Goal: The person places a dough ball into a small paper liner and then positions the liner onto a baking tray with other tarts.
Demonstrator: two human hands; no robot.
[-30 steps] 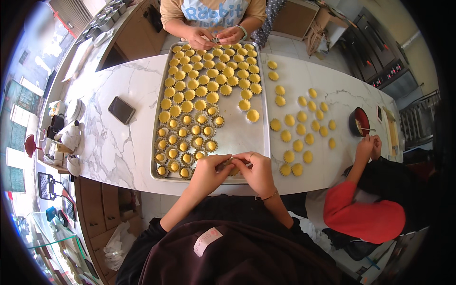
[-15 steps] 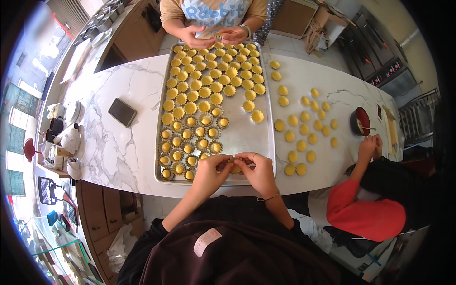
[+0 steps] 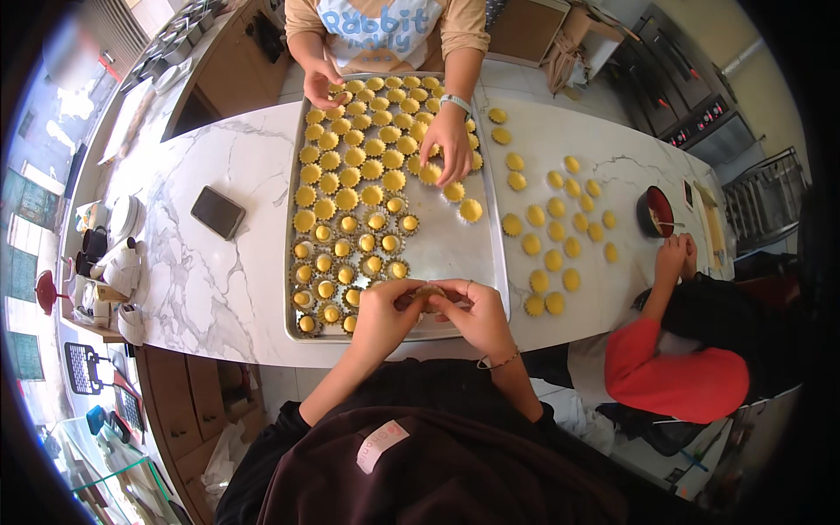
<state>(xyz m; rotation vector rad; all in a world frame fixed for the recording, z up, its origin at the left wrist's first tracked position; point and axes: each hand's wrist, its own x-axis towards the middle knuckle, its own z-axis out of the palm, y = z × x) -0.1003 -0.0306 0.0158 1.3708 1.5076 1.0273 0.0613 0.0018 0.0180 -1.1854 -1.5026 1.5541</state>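
Over the near edge of the metal baking tray point(image 3: 455, 254), my left hand point(image 3: 388, 312) and my right hand point(image 3: 481, 317) pinch one small fluted tart mould point(image 3: 430, 292) between thumbs and fingers. My fingers cover most of it, and the dough inside can barely be made out. Left of my hands on the tray stand several fluted moulds, each holding a yellow dough ball point(image 3: 345, 275). Beyond these, rows of moulds lined with pressed yellow dough point(image 3: 372, 169) fill the far part of the tray.
Across the tray, a co-worker's hand point(image 3: 448, 147) reaches to the lined moulds. Yellow dough-filled moulds point(image 3: 555, 232) sit on the marble table to the right. A dark phone point(image 3: 218, 213) lies at left. A person in a red sleeve point(image 3: 678, 381) sits at right near a bowl point(image 3: 654, 212).
The co-worker's hands have parted, one now reaching down to the lined moulds at the tray's right side. My hands stay in place, the mould turned slightly between my fingers.
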